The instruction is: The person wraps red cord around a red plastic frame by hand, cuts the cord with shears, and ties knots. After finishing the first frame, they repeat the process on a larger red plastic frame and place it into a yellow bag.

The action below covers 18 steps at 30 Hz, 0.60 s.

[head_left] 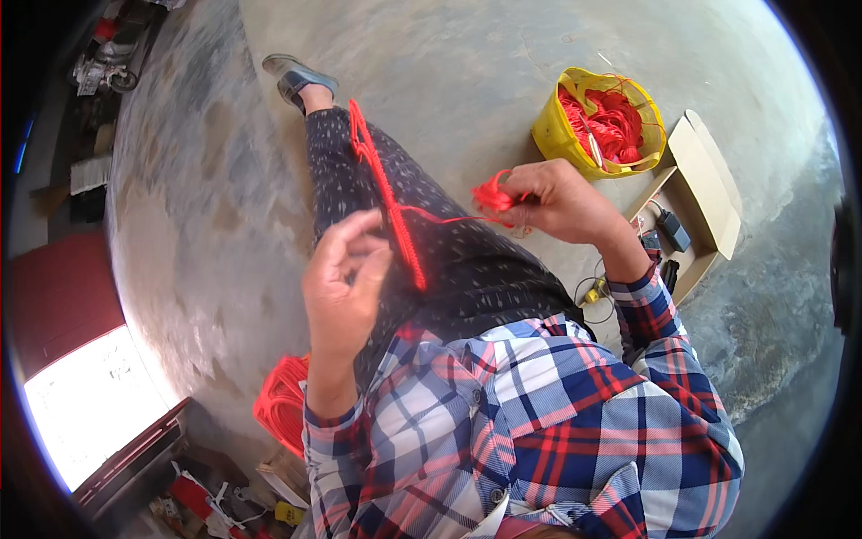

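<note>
Across my dark patterned trouser leg lies a long, narrow red braided strip (395, 211), with a loop at its far end. My left hand (346, 278) is beside the strip, slightly blurred, its fingers loosely curved and apart with nothing visible between them. The index fingertip comes close to the strip; whether it touches I cannot tell. My right hand (566, 199) pinches a small bundle of red cord (492, 194) between thumb and fingers. From that bundle a single red strand runs left to the middle of the strip.
A yellow bag (557, 135) full of red cord stands on the concrete floor at the far right. Beside it, an opened cardboard box (700, 202) holds a black adapter and cables. A red bundle (284, 404) sits near my left elbow. Assorted clutter lines the left edge.
</note>
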Each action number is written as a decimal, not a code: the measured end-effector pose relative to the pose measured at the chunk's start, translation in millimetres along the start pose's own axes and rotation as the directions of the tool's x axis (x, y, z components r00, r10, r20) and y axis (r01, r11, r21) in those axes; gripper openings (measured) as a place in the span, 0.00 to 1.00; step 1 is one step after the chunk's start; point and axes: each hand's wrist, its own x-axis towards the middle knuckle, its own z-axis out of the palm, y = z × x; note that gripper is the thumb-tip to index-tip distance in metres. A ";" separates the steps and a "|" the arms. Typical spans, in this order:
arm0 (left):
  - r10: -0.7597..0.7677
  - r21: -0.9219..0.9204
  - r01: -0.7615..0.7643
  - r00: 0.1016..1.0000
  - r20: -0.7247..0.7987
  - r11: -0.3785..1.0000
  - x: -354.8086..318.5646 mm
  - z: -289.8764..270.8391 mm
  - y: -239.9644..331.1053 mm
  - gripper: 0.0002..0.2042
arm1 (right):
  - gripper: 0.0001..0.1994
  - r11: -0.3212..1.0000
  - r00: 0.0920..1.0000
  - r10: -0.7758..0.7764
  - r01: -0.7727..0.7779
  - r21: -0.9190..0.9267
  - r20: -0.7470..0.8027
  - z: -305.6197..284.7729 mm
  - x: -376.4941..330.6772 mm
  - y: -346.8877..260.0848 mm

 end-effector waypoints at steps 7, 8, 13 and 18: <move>-0.060 -0.145 0.171 0.821 0.567 0.974 43.0 65.2 -1.4 0.41 | 0.06 0.963 0.952 -0.241 0.258 -0.073 0.188 15.6 -2.5 -21.7; -0.052 -0.147 0.167 0.812 0.581 0.975 43.2 70.9 -8.4 0.41 | 0.07 0.953 0.951 -0.294 0.299 -0.052 0.097 16.1 -2.0 -23.4; -0.290 -0.288 0.535 0.751 0.593 0.795 41.2 89.0 -9.5 0.20 | 0.07 0.953 0.959 -0.273 0.280 0.117 -0.070 12.5 -6.1 -10.1; -0.350 -0.199 0.511 0.777 0.523 0.836 36.5 93.8 -3.9 0.08 | 0.05 0.948 0.978 -0.178 0.199 0.248 -0.107 7.7 -7.8 4.1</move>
